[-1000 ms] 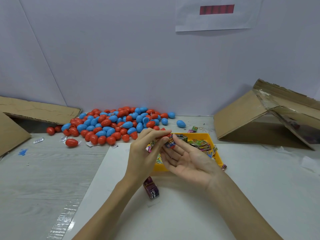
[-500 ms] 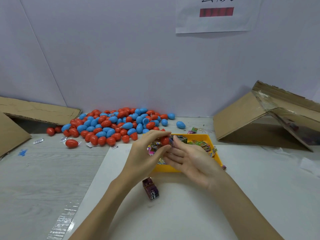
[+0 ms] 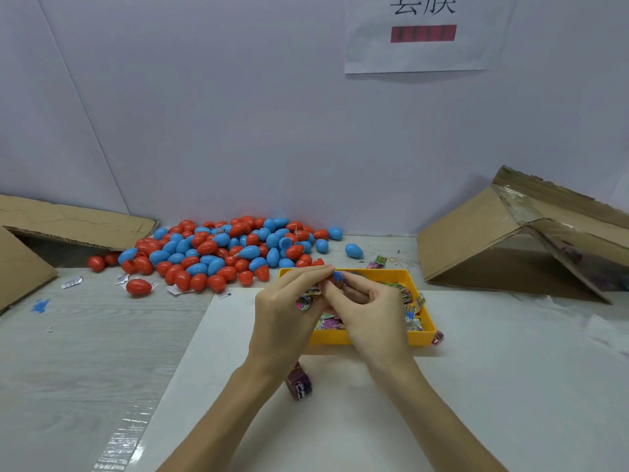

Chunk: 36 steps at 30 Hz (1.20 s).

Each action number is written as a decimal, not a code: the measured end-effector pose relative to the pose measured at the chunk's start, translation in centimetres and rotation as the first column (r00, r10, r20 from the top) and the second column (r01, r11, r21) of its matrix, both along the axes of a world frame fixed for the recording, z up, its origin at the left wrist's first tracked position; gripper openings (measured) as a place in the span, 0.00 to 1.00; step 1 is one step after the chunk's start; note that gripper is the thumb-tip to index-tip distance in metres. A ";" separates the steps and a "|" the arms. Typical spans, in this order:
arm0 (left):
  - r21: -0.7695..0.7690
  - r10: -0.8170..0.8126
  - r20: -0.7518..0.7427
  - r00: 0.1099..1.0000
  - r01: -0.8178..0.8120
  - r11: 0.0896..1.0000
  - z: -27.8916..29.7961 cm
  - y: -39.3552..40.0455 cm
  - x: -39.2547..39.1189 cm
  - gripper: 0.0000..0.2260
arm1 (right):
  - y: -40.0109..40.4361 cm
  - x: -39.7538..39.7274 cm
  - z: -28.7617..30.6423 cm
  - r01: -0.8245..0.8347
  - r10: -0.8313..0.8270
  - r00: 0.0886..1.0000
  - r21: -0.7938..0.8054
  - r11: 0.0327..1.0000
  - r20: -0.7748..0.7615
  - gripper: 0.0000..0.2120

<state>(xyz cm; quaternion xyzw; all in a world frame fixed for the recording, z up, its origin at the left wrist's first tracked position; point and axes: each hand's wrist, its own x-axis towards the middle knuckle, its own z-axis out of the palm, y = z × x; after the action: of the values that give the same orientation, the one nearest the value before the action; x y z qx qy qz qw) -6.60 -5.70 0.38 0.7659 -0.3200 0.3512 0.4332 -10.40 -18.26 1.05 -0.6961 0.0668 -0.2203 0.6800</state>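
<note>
Left hand is pinching the red end of a plastic egg btwn thumb and fingertips. Right hand is gripping the egg's blue end, fingers curled round it. Egg is being held just above the far-left part of the yellow tray, approx. over its rim. Tray is holding printed wrappers and sitting on a white sheet on the surface. Pile of red and blue eggs is lying behind-left, near the wall. Pink printed roll is lying under the left wrist. Cardboard box is lying tipped at right.
</note>
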 end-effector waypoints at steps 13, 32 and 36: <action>0.128 0.034 -0.061 0.998 -0.026 0.991 -0.2 0.7 0.8 0.25 | -5.4 1.3 2.1 -0.016 0.035 0.999 0.395 0.919 -0.039 0.09; 0.586 0.543 -0.298 0.785 -0.299 0.753 -3.6 7.8 6.9 0.21 | -5.9 2.1 -0.8 -0.015 0.010 0.999 -0.129 0.992 -0.041 0.10; 0.519 0.457 -0.304 0.836 -0.257 0.815 -3.7 8.0 7.7 0.17 | -4.5 1.4 -1.9 0.059 -0.038 0.998 -0.603 0.796 0.048 0.09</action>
<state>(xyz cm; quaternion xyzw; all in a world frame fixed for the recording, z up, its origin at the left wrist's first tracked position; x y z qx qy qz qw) 1.09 2.34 -3.30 0.9494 -0.1405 0.1715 0.2226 -9.00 -22.76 -0.81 -0.8707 0.0000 -0.2590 0.4180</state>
